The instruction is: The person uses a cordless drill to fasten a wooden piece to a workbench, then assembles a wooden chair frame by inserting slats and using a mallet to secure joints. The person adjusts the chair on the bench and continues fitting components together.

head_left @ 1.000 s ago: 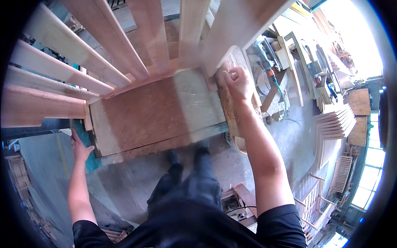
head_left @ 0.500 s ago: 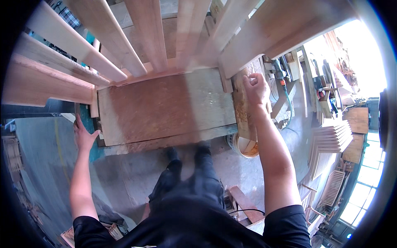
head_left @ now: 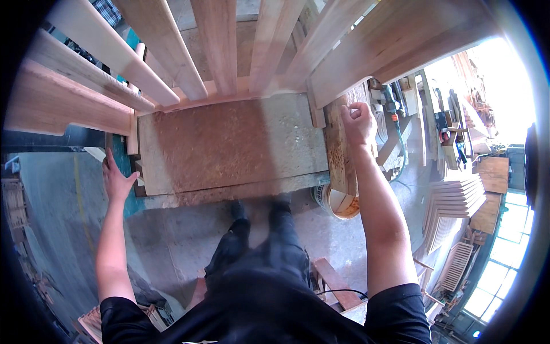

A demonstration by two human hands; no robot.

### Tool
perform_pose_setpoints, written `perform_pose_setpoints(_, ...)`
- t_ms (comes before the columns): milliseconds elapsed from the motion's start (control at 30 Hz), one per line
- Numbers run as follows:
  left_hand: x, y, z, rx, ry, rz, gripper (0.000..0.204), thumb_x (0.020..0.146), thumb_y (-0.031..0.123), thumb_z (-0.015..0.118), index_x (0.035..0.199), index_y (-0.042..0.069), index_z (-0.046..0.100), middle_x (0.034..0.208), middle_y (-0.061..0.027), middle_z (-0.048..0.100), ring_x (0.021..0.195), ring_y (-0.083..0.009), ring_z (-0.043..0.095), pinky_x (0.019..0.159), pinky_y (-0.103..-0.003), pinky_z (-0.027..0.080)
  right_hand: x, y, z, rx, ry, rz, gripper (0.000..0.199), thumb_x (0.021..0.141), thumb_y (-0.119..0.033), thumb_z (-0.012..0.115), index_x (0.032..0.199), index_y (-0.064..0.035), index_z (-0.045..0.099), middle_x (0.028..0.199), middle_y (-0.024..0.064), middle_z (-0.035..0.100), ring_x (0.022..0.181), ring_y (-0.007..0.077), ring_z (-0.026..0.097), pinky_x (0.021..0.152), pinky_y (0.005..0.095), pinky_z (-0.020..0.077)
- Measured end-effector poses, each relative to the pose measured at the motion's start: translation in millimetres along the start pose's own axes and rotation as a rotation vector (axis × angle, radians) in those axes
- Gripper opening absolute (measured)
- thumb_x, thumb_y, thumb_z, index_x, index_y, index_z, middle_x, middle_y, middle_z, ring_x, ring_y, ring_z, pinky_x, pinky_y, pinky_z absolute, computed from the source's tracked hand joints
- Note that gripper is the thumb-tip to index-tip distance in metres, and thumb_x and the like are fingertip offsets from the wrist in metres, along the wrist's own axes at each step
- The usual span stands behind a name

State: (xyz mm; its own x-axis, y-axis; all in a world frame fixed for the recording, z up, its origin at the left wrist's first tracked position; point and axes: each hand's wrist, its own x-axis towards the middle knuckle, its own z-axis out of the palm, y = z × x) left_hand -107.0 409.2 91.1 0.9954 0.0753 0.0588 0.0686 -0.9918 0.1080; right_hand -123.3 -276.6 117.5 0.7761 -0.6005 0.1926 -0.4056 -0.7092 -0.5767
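Observation:
A slatted wooden frame (head_left: 215, 49) stands on the far side of a worn wooden work surface (head_left: 229, 149). Its slats fan toward the upper edge of the view. At the surface's left end, my left hand (head_left: 119, 180) lies against the teal edge (head_left: 133, 200), its fingers stretched and the thumb spread away. My right hand (head_left: 361, 127) is curled closed over a rough wooden beam (head_left: 339, 155) at the right end, close to the frame's wide right board (head_left: 395, 49). Whatever its fingers hold, if anything, is hidden.
A white bucket (head_left: 338, 202) with brown stains stands under the beam. Beyond my right hand lie a power tool (head_left: 392, 100) and a thin green hose (head_left: 403, 149). Angled wooden pieces (head_left: 452, 200) are stacked further right. Planks (head_left: 338, 284) lie near my legs.
The frame and work surface sit slightly higher and further right in the view. Both hands keep nearly the same places and shapes.

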Motion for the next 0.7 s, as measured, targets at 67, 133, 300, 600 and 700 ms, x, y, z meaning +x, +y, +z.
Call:
perform_pose_setpoints(67,-0.3,1.8,-0.2,0.016,0.005,0.000,0.126,0.064,0.028,0.093,0.161,0.013,0.014,0.151,-0.0291,0.037,0.136,-0.0446,0.044,0.108,-0.050,0.044,-0.7,-0.4,0.1,0.002,0.005,0.001,0.028,0.080,-0.033,0.081,0.094,-0.0120,0.067,0.066,0.0016,0.059,0.063,0.0200,0.059,0.062,0.0367,0.0488)
perform_pose_setpoints(133,0.1,5.1,-2.6,0.003,-0.007,-0.010,0.126,0.064,0.029,0.093,0.161,0.013,0.014,0.150,-0.0289,0.037,0.136,-0.0441,0.044,0.108,-0.050,0.044,-0.9,-1.6,0.1,0.008,0.002,0.011,0.028,0.080,-0.033,0.081,0.094,-0.0122,0.067,0.066,0.0015,0.059,0.063,0.0198,0.060,0.062,0.0367,0.0492)
perform_pose_setpoints(300,1.1,2.8,-1.0,0.002,0.008,0.011,0.126,0.064,0.029,0.093,0.161,0.013,0.014,0.150,-0.0287,0.038,0.135,-0.0444,0.044,0.108,-0.050,0.044,-1.7,-2.7,0.3,0.019,-0.001,0.024,0.028,0.080,-0.033,0.081,0.094,-0.0129,0.068,0.067,0.0007,0.059,0.063,0.0185,0.059,0.062,0.0362,0.0492)
perform_pose_setpoints(600,1.0,3.7,-1.7,0.005,0.005,-0.008,0.125,0.064,0.029,0.092,0.161,0.014,0.014,0.149,-0.0278,0.039,0.134,-0.0445,0.045,0.107,-0.049,0.045,-2.4,-6.2,-0.7,-0.012,-0.015,0.031,0.027,0.080,-0.033,0.081,0.094,-0.0137,0.068,0.065,-0.0004,0.058,0.062,0.0177,0.058,0.061,0.0355,0.0484)
perform_pose_setpoints(700,1.0,0.9,0.0,0.007,0.016,0.003,0.125,0.064,0.029,0.092,0.161,0.015,0.014,0.149,-0.0272,0.039,0.133,-0.0441,0.046,0.107,-0.049,0.045,-3.0,-8.5,-0.8,-0.031,-0.023,0.032,0.030,0.082,-0.033,0.080,0.098,-0.0115,0.068,0.065,-0.0030,0.056,0.060,0.0118,0.054,0.061,0.0302,0.0477)
